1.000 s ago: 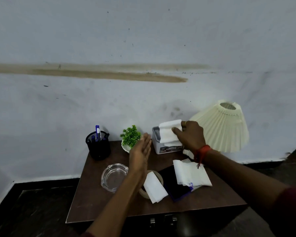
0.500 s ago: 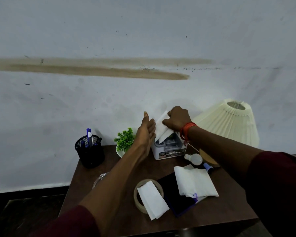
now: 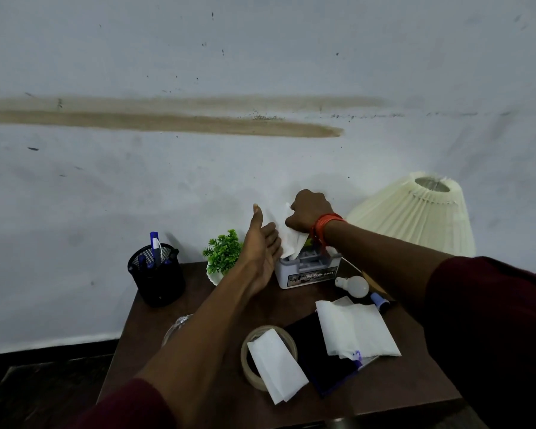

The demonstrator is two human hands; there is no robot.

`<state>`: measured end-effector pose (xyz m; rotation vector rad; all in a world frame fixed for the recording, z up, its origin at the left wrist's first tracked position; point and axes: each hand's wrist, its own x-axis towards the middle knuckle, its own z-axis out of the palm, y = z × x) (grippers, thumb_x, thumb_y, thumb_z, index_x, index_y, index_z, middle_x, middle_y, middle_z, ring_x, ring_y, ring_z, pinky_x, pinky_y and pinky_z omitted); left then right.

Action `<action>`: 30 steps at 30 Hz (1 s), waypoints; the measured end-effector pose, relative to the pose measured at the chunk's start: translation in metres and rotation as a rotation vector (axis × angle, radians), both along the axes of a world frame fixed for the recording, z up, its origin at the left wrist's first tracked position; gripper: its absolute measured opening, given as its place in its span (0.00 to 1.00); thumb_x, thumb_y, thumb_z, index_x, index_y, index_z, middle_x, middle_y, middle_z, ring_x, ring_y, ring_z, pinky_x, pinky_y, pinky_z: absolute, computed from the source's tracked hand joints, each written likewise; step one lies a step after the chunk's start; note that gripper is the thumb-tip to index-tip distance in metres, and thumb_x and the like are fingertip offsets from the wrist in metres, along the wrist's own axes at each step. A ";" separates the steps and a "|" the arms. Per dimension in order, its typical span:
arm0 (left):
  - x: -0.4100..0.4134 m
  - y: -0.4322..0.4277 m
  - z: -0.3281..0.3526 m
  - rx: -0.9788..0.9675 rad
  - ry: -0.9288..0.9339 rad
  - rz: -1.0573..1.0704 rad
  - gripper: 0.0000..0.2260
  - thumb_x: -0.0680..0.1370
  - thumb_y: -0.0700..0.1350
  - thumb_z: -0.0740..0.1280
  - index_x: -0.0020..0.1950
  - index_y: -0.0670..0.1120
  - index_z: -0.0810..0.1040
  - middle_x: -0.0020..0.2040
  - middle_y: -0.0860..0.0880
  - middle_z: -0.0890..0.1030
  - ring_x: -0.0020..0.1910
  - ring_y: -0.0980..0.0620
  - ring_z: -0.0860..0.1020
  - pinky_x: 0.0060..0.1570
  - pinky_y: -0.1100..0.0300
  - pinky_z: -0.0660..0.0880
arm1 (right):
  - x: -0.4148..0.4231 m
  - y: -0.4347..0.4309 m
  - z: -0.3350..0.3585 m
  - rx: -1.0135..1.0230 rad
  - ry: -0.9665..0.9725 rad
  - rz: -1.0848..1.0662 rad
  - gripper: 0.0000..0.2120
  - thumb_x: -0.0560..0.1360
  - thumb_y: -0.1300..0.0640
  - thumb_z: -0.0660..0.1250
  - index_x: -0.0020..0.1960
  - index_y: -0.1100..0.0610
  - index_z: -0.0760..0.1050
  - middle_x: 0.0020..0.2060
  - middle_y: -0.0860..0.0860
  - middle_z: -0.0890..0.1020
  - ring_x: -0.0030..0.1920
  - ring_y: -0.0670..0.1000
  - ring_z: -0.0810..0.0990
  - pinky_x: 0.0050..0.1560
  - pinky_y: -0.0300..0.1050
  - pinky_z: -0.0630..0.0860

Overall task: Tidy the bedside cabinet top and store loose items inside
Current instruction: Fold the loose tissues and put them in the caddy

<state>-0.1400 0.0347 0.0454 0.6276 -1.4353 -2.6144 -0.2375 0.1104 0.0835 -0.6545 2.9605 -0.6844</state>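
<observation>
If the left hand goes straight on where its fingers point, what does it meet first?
Probably the wall behind the cabinet. The left hand points up and away, with the tissue beside its palm, not ahead, though depth is unclear.

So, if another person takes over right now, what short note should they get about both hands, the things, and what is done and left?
Right hand grips a white tissue at the tissue box opening.
Left hand is open, fingers straight, beside that tissue.
On the cabinet top: a folded tissue on the tape roll, a wide tissue on the dark notebook, a bulb.
Done: nothing visibly stored yet.
Left: finish this tissue, then store the loose items inside.
</observation>
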 end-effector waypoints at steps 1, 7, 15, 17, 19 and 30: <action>0.000 0.000 0.000 0.004 -0.001 0.000 0.38 0.77 0.67 0.52 0.76 0.40 0.58 0.77 0.41 0.59 0.76 0.45 0.60 0.74 0.50 0.59 | 0.000 -0.001 -0.001 0.004 -0.002 -0.002 0.15 0.69 0.61 0.67 0.56 0.61 0.75 0.56 0.57 0.81 0.54 0.60 0.79 0.46 0.43 0.72; 0.002 0.003 -0.001 0.045 -0.001 -0.005 0.38 0.77 0.67 0.52 0.76 0.40 0.58 0.77 0.40 0.61 0.75 0.44 0.61 0.74 0.50 0.60 | 0.005 -0.004 -0.008 0.073 0.050 0.010 0.08 0.70 0.62 0.67 0.48 0.60 0.72 0.52 0.61 0.80 0.51 0.62 0.79 0.44 0.46 0.74; -0.003 0.005 -0.001 0.055 -0.025 -0.012 0.38 0.77 0.67 0.53 0.75 0.39 0.60 0.66 0.41 0.73 0.65 0.46 0.72 0.65 0.53 0.69 | 0.000 -0.006 -0.006 0.084 0.108 -0.001 0.14 0.70 0.62 0.67 0.55 0.63 0.73 0.54 0.61 0.79 0.54 0.62 0.79 0.47 0.48 0.75; -0.003 0.005 0.000 0.029 -0.064 0.006 0.38 0.76 0.68 0.54 0.74 0.39 0.63 0.47 0.45 0.74 0.46 0.51 0.74 0.48 0.57 0.72 | 0.001 -0.006 -0.008 0.071 0.088 0.003 0.14 0.70 0.62 0.67 0.55 0.62 0.74 0.54 0.61 0.79 0.53 0.62 0.79 0.46 0.47 0.74; -0.002 0.004 -0.001 0.021 -0.079 0.006 0.38 0.76 0.68 0.54 0.73 0.38 0.63 0.46 0.45 0.72 0.46 0.49 0.72 0.48 0.56 0.71 | 0.001 -0.007 -0.012 0.059 0.057 0.008 0.13 0.70 0.61 0.68 0.54 0.62 0.74 0.54 0.61 0.79 0.54 0.62 0.78 0.46 0.45 0.73; 0.012 -0.011 0.004 0.133 -0.019 0.026 0.35 0.77 0.66 0.55 0.67 0.36 0.67 0.50 0.41 0.78 0.47 0.47 0.78 0.48 0.55 0.76 | 0.002 -0.001 -0.020 -0.084 -0.063 -0.054 0.13 0.72 0.49 0.61 0.36 0.58 0.70 0.43 0.61 0.80 0.42 0.59 0.76 0.41 0.43 0.68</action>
